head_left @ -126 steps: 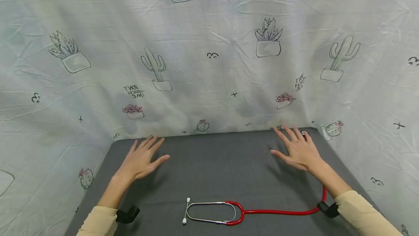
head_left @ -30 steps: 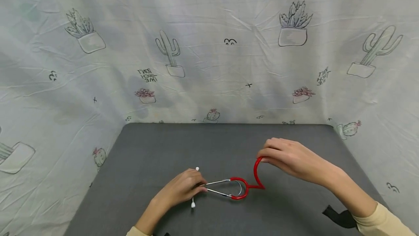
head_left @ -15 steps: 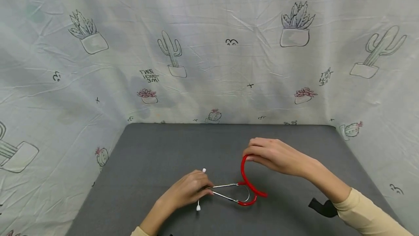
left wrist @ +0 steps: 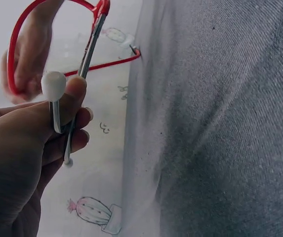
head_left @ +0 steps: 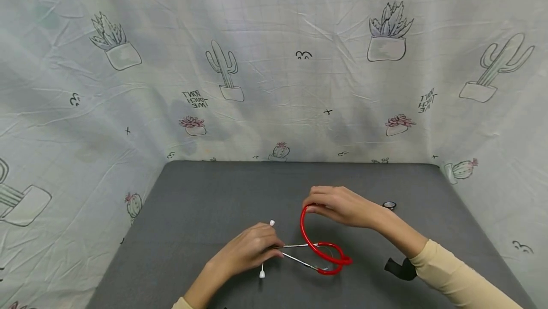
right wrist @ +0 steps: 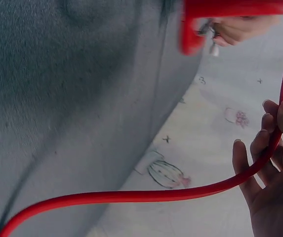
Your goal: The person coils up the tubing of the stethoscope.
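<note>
A stethoscope with red tubing (head_left: 301, 225) is held between my two hands above the grey table. My left hand (head_left: 252, 246) pinches its metal ear tubes (head_left: 299, 262) close to the white ear tips (head_left: 262, 274); in the left wrist view thumb and fingertips close on the metal near one ear tip (left wrist: 54, 86). My right hand (head_left: 336, 205) pinches the red tube, which loops down across the yoke where the metal enters the red part. In the right wrist view the tube (right wrist: 121, 197) runs on from the fingers toward the table. The round chest piece (head_left: 389, 205) lies behind the right forearm.
The grey tabletop (head_left: 222, 194) spreads around the hands to a straight back edge. A pale curtain (head_left: 274, 85) printed with cacti hangs behind and along both sides. A black strap (head_left: 400, 269) sits at the right sleeve.
Both hands were spread empty over the table with the stethoscope lying flat; now they grip it. Lately my right hand has moved left with the tube, forming a loop; the chest piece has come into sight.
</note>
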Motion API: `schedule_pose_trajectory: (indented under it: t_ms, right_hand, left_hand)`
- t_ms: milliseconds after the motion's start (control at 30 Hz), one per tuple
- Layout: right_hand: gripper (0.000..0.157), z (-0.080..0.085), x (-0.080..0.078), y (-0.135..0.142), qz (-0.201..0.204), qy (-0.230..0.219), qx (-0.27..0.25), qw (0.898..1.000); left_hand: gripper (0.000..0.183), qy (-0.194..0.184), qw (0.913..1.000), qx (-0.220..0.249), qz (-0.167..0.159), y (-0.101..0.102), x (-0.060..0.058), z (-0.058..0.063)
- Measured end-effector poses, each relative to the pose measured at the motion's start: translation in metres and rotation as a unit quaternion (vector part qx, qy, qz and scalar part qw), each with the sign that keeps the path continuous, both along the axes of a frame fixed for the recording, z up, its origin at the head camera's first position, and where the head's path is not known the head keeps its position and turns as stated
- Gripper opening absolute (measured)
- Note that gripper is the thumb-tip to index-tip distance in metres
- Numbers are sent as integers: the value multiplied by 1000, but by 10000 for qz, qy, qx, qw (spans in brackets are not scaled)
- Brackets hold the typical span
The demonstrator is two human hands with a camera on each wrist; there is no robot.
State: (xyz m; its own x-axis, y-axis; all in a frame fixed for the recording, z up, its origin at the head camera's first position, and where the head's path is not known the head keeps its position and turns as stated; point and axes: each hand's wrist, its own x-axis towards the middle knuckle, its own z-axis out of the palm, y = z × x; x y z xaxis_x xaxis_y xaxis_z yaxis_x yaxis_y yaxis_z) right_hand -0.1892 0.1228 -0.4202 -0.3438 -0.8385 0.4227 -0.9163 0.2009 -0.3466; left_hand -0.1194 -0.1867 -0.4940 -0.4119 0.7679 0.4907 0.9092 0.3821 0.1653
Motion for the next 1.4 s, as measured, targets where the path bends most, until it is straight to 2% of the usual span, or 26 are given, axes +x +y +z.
schedule_pose_trajectory:
  t_ms: [133,300,400,600,800,1033,1267,1300,1400]
  right_hand:
    - [18,-12,-4,-7,-47,-255,-12,9997]
    - [16,-23,-9,-16,-390,-824,20,9958]
    - [17,-31,-11,-20,-511,-1008,42,9936]
    - [16,-45,-11,-30,-511,-1010,211,9934]
    - [18,-61,-7,-36,-574,-1287,209,9898]
    - [16,-83,-1,-45,-842,-1192,-55,9893]
    - [23,-101,7,-47,-1111,-1878,-315,9754]
    - [28,-111,4,-47,-1058,-1797,-380,9773]
    - [29,-117,8,-50,-1026,-1697,-460,9791]
  left_hand:
    - [15,-48,9999,115,-93,1,3,2]
    - [15,185,9986,426,-254,2,4,6]
    - [16,308,9972,601,-306,1,4,7]
    - [19,397,9958,749,-340,0,4,9]
    - [24,636,9939,855,-289,-2,3,7]
    - [30,751,9924,959,-201,-7,1,9]
    - [28,990,9892,1081,-74,-11,-2,9]
    - [28,995,9889,1098,-63,-11,-2,9]
    - [27,1034,9884,1110,-49,-12,-3,9]
